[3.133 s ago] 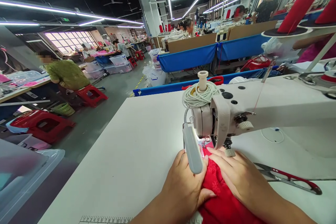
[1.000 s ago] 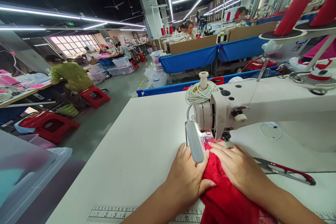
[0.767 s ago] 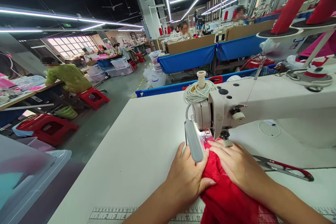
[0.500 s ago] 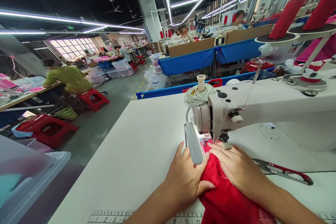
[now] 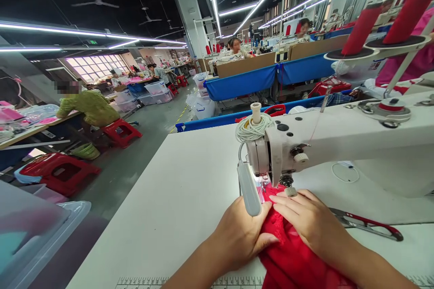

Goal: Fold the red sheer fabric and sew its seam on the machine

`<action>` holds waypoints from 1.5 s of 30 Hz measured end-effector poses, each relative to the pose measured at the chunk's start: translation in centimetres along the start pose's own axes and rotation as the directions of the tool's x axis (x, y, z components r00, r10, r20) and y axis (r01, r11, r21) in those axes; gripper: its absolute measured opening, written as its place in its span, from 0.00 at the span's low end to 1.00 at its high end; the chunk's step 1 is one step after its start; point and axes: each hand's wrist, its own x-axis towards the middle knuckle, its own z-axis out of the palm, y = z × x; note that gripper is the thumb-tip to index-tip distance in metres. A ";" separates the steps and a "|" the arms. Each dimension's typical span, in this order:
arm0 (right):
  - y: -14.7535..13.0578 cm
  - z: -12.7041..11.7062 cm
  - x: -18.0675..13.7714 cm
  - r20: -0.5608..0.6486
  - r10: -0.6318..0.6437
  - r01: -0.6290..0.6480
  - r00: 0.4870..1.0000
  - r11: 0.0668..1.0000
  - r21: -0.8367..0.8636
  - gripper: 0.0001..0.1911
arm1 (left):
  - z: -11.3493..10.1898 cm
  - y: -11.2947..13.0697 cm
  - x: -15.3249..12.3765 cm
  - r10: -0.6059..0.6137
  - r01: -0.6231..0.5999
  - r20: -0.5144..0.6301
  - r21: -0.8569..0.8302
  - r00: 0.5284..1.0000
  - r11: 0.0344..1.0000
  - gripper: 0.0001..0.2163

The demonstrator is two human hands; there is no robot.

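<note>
Red lace-trimmed fabric runs from the table's front edge up to the presser foot of a white sewing machine. At the fabric's left edge is my left hand, closed on it, thumb along the lace and fingers curled under. The machine's grey lamp hides part of those fingers. On the fabric's right side lies my right hand, its fingers stretched out flat and pointing toward the foot. Its thumb is hidden.
Red-handled scissors lie right of my right hand. A ruler strip runs along the table's front edge. Red thread cones stand above the machine. A plastic bin is at the left; a seated co-worker is beyond.
My left hand's fingers, stretched out before, are now drawn in and curled. The right hand has shifted slightly back from the needle. The view has moved a little.
</note>
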 end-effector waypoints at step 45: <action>1.5 0.3 0.0 0.180 0.007 0.003 0.984 0.998 -0.057 0.24 | 0.9 -0.1 -0.9 -0.075 0.087 -0.126 0.090 0.989 0.992 0.36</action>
